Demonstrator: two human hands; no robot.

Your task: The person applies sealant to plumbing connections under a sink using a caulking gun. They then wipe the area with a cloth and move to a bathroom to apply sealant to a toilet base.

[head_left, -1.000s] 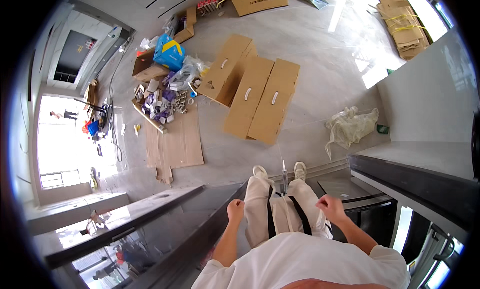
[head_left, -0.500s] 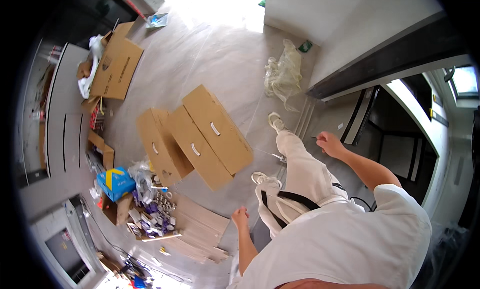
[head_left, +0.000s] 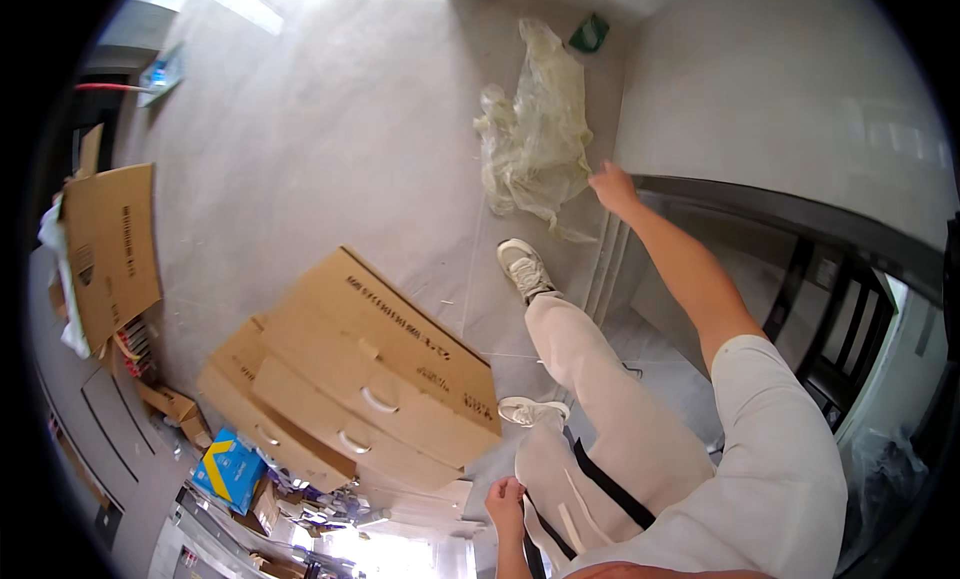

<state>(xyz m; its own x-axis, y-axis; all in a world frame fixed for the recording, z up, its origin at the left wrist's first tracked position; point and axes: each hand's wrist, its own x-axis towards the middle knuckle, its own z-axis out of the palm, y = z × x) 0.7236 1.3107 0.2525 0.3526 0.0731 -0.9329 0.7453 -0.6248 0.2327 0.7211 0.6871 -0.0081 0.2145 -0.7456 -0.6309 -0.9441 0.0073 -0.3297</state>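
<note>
My right hand is stretched forward beside the corner of the dark frame, its fingers curled in. Whatever it may hold is too small or hidden to make out. Just left of it, a crumpled, yellowish clear plastic sheet lies on the floor; I cannot tell whether the hand touches it. My left hand hangs low beside my thigh, closed loosely, with no object showing in it. Ahead of that hand stand brown cardboard boxes with white handles, side by side on the floor.
An opened carton stands at the far left. Near it are a blue box with a yellow stripe and a litter of small parts. A dark frame runs along the wall at right. A small green item lies beyond the plastic.
My view has turned and I am nearer the boxes and the plastic sheet. My right arm has reached further forward. My left hand has come closer to my thigh.
</note>
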